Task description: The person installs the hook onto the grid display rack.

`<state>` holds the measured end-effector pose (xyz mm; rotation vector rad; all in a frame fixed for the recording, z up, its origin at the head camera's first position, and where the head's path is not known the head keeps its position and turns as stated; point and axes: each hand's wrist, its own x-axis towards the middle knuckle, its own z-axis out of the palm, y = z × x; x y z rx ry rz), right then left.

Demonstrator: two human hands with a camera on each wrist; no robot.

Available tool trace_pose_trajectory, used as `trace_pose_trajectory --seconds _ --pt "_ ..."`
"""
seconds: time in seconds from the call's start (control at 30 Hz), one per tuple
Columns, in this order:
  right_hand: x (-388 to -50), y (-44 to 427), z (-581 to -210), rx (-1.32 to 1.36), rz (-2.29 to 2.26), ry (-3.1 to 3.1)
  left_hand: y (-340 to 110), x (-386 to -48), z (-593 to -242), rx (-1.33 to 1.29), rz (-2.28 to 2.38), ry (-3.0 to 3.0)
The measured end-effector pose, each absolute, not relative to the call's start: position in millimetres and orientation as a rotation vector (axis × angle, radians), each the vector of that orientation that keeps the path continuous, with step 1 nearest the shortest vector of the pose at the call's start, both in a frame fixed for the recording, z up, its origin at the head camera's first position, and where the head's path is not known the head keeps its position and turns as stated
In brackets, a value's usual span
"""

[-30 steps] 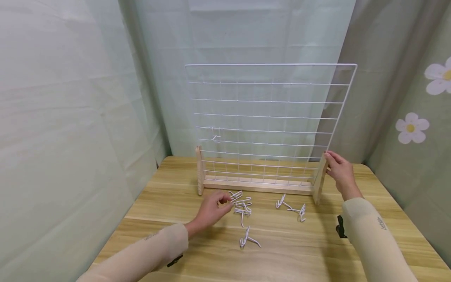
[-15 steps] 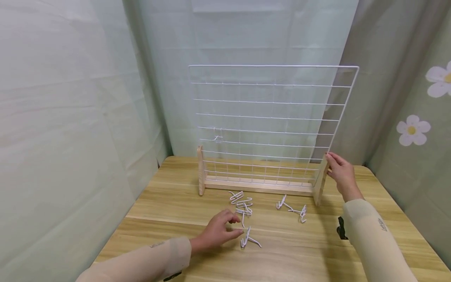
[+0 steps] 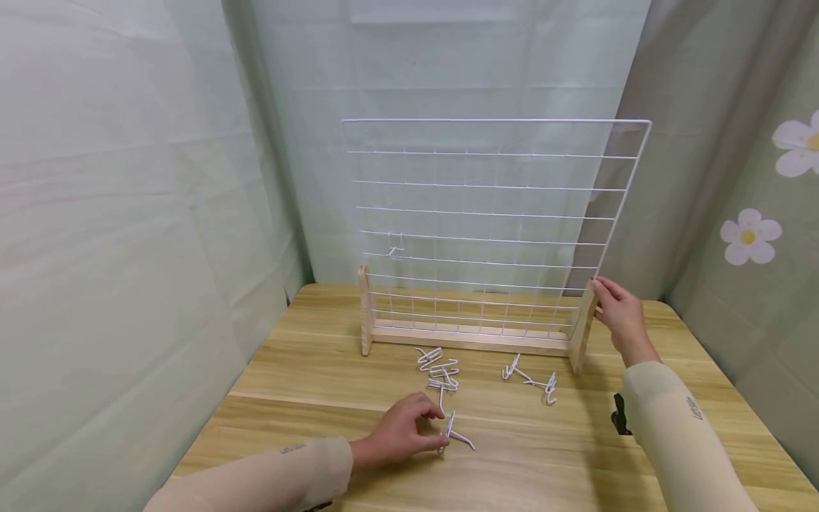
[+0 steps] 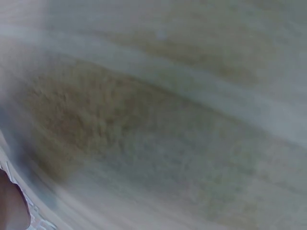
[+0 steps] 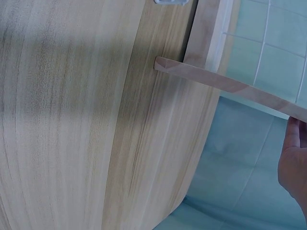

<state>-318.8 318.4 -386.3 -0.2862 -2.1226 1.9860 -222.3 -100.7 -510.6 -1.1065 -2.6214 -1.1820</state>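
A white wire grid panel [image 3: 486, 213] stands in a wooden base [image 3: 473, 337]. My right hand [image 3: 623, 320] pinches the top of the base's right wooden upright [image 3: 581, 331], also seen in the right wrist view. On the table, my left hand [image 3: 403, 430] reaches around the nearest white wire hook [image 3: 462, 439]. Its thumb overlaps the hook's left end, with a gap between thumb and forefinger. Just beyond lie several tangled hooks [image 3: 443, 371]. Only a bit of the left hand [image 4: 12, 203] and some wire show in the left wrist view.
Two more wire hooks [image 3: 512, 367] [image 3: 549, 387] lie near the base's right end. One hook [image 3: 396, 250] hangs on the grid's left side. Pale curtains [image 3: 147, 213] surround the wooden table [image 3: 288, 384].
My left hand has moved from the tangled hooks towards me and right, to the nearest hook. The right hand keeps its place on the upright.
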Motion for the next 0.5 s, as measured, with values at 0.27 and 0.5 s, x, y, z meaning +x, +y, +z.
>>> trace_pose_trajectory --seconds 0.27,0.5 --pt "-321.1 320.2 -388.7 -0.281 1.974 -2.131 -98.0 -221.5 -510.4 -1.158 -1.1 -2.603" --pt "-322.7 322.4 -390.8 -0.269 1.98 -2.124 -99.2 -228.8 -512.9 -1.119 -1.05 -2.618"
